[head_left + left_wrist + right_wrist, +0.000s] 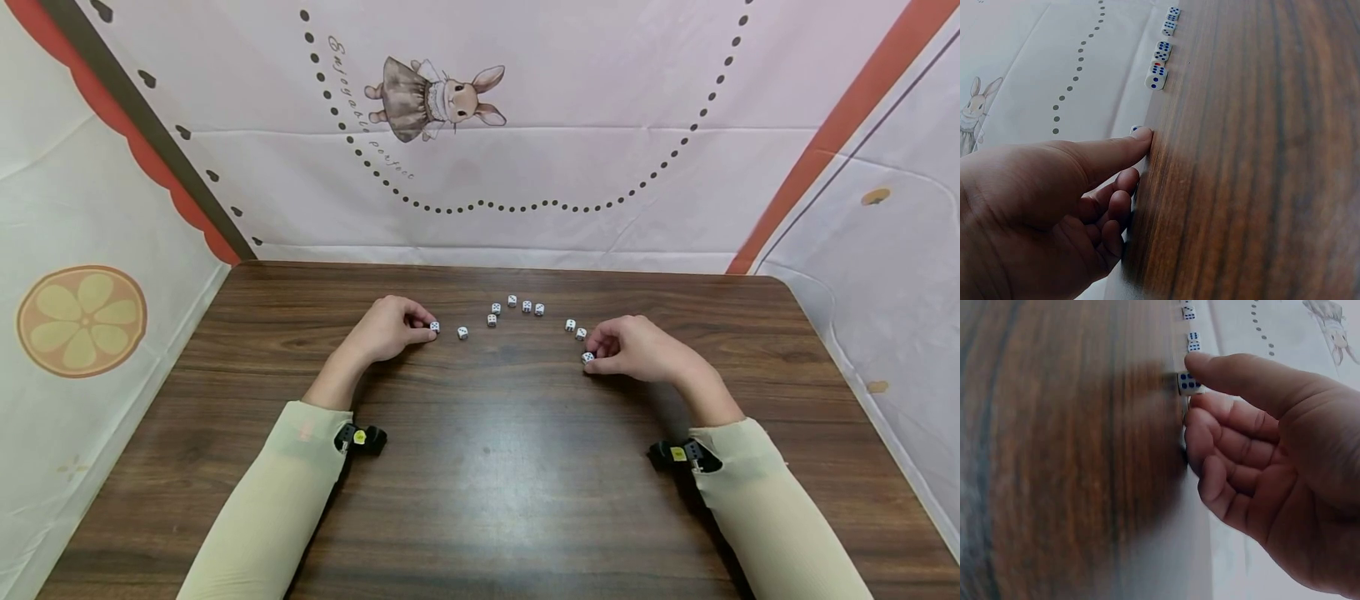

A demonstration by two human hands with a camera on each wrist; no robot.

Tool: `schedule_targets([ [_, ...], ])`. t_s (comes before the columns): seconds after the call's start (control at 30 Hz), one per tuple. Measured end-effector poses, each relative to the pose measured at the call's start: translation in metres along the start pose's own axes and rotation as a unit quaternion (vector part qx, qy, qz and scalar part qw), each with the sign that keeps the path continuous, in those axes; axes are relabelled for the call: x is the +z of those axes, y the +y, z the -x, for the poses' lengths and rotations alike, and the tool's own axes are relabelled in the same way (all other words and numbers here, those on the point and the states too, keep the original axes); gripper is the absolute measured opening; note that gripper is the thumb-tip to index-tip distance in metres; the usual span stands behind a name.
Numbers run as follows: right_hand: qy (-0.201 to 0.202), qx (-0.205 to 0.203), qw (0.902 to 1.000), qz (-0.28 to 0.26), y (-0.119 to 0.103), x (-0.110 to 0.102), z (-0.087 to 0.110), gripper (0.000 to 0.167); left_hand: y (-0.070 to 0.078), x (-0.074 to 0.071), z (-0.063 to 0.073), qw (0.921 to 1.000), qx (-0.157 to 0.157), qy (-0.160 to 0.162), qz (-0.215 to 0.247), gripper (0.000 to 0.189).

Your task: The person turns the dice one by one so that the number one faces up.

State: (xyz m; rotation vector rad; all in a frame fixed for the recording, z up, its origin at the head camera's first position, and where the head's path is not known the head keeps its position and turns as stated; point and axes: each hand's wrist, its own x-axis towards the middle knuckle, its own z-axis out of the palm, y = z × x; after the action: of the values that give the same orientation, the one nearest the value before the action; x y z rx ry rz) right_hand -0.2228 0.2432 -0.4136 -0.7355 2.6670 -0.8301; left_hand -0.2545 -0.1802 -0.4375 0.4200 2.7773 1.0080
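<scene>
At the left end of a loose arc of dice, my left hand (pixel 385 328) pinches a white die (pixel 434 327) between thumb and fingers. In the left wrist view that die (pixel 1135 129) is mostly hidden behind the thumb. My right hand (pixel 636 348) pinches another white die (pixel 588 357) at the arc's right end. Blue pips show on this die (pixel 1186 384) in the right wrist view, just under the thumb tip. Between the hands lie several more dice, among them one (pixel 462 333) near the left hand and one (pixel 581 334) beside the right fingers.
The brown wood-grain table (pixel 465 500) ends at a white printed cloth (pixel 570 167) hanging behind it, with more cloth at both sides. A black wrist device (pixel 362 438) sits at the left sleeve, another (pixel 678 455) at the right sleeve.
</scene>
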Motion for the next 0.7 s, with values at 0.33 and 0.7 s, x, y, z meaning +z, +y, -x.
schedule_targets([
  [0.33,0.019,0.027,0.9984,0.045,-0.009,0.004,-0.004,0.023,0.001,-0.002,0.000,1.0000,-0.002,0.002,-0.001,0.011],
  [0.7,0.022,-0.005,0.9985,0.049,-0.011,0.004,-0.007,0.012,0.002,-0.003,-0.001,1.0000,0.002,0.005,-0.006,0.010],
])
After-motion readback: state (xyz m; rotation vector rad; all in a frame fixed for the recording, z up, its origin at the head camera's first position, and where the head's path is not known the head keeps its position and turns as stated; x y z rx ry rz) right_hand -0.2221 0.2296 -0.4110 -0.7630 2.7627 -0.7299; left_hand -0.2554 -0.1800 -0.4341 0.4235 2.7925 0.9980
